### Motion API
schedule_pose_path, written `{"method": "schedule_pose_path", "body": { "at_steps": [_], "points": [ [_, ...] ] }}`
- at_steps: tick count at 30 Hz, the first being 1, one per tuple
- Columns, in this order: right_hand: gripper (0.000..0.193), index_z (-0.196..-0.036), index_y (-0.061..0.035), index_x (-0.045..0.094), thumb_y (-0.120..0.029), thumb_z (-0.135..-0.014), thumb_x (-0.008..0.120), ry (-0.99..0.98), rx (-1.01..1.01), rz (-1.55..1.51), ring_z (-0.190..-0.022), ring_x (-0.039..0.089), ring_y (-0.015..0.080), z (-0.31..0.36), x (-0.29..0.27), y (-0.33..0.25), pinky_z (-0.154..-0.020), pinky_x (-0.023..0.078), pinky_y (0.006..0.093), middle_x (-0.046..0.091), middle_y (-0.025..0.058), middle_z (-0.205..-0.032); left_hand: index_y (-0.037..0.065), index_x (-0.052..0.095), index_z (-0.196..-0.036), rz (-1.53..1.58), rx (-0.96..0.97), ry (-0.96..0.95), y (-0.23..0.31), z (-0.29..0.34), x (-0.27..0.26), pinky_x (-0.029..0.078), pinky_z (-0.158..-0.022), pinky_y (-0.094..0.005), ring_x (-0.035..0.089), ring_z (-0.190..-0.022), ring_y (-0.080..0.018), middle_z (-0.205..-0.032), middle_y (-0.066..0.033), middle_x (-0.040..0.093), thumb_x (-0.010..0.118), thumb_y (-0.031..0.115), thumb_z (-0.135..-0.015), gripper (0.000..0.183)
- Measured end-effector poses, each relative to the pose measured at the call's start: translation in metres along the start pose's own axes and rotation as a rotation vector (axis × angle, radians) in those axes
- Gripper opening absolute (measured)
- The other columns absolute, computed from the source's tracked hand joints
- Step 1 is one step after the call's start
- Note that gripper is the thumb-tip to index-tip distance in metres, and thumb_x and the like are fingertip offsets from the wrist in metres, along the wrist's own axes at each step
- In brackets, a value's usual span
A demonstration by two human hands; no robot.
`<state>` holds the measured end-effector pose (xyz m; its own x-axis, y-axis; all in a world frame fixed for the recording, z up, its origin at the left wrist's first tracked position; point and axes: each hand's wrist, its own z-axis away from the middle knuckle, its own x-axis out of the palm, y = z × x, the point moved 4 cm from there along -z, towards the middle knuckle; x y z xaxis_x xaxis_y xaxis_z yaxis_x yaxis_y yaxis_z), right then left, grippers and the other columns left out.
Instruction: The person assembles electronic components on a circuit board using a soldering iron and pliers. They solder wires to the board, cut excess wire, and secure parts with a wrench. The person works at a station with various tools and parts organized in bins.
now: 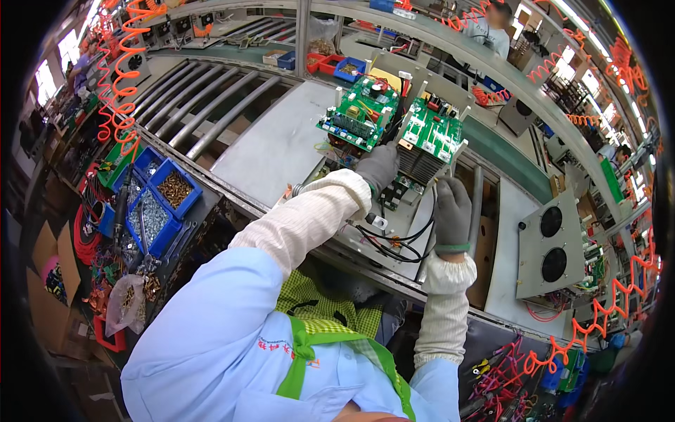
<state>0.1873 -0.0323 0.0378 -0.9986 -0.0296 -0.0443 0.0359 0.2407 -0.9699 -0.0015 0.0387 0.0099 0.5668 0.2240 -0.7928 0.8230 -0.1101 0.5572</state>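
Note:
My left hand (380, 169), in a grey glove, reaches into the gap between two green circuit boards, beside black cables (399, 126). Its fingertips are hidden there. The left board (361, 112) carries many components; the right board (430, 131) sits on a dark finned heat sink (419, 163). At the heat sink's lower right corner is my right hand (452, 211), also gloved, with its fingers drawn together. Whatever they pinch is too small to make out. A loop of black cable (394, 243) hangs from the open unit, close to my right hand.
Blue bins (160, 197) of screws and small parts stand left. A roller conveyor (211, 105) runs behind them. To the right is a grey unit with two round fans (552, 243). Orange coiled hoses (126, 77) hang at both sides. Another person (489, 32) is beyond the frame.

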Motion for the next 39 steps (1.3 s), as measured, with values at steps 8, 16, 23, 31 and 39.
{"method": "schedule_pose_path", "body": {
  "at_steps": [8,16,23,31,39],
  "points": [
    [0.015,-0.099,-0.012,0.063,-0.023,-0.089,0.06,0.109,-0.801,0.819,-0.071,0.066,0.0311,-0.02,0.059,-0.041,-0.061,0.051,0.0404,0.066,0.0136,-0.08,0.002,0.051,-0.105,0.059,-0.04,-0.049,0.002,0.004,-0.005,0.052,-0.076,-0.047,0.064,-0.09,-0.0401,-0.092,-0.0219,0.066,0.051,0.022,-0.092,0.024],
    [0.017,-0.098,-0.009,0.063,-0.023,-0.088,0.062,0.131,-0.835,0.896,-0.07,0.066,0.0313,-0.039,0.078,-0.019,-0.059,0.051,0.0406,0.067,0.0139,-0.079,0.008,0.047,-0.114,0.143,-0.09,-0.13,-0.002,0.01,-0.009,0.052,-0.078,-0.0463,0.062,-0.099,-0.0389,-0.105,-0.019,0.063,0.06,0.023,-0.085,0.035],
    [0.018,-0.099,-0.0076,0.064,-0.021,-0.088,0.062,0.149,-0.963,1.008,-0.066,0.064,0.0293,-0.046,0.084,-0.015,-0.057,0.05,0.0402,0.065,0.0116,-0.08,0.01,0.045,-0.109,0.525,-0.318,-0.153,-0.024,-0.005,0.018,0.052,-0.076,-0.0432,0.062,-0.095,-0.0388,-0.102,-0.0186,0.061,0.055,0.024,-0.089,0.027],
    [0.017,-0.1,-0.0056,0.066,-0.019,-0.09,0.063,0.323,-0.914,0.698,-0.066,0.065,0.0282,-0.037,0.067,-0.031,-0.06,0.051,0.0341,0.066,0.0135,-0.078,0.009,0.05,-0.103,0.242,-0.044,-0.038,-0.008,-0.004,0.01,0.052,-0.067,-0.0455,0.063,-0.083,-0.0399,-0.088,-0.0184,0.061,0.054,0.017,-0.089,0.016],
    [0.019,-0.099,-0.0119,0.065,-0.028,-0.091,0.059,0.223,-0.705,0.949,-0.072,0.066,0.032,-0.07,0.054,-0.05,-0.062,0.051,0.0407,0.067,0.013,-0.086,0.001,0.057,-0.095,0.072,0.079,0.09,-0.015,-0.038,0.053,0.054,-0.065,-0.0436,0.066,-0.079,-0.0364,-0.083,-0.0199,0.064,0.059,0.007,-0.083,0.013]
  ]
}}
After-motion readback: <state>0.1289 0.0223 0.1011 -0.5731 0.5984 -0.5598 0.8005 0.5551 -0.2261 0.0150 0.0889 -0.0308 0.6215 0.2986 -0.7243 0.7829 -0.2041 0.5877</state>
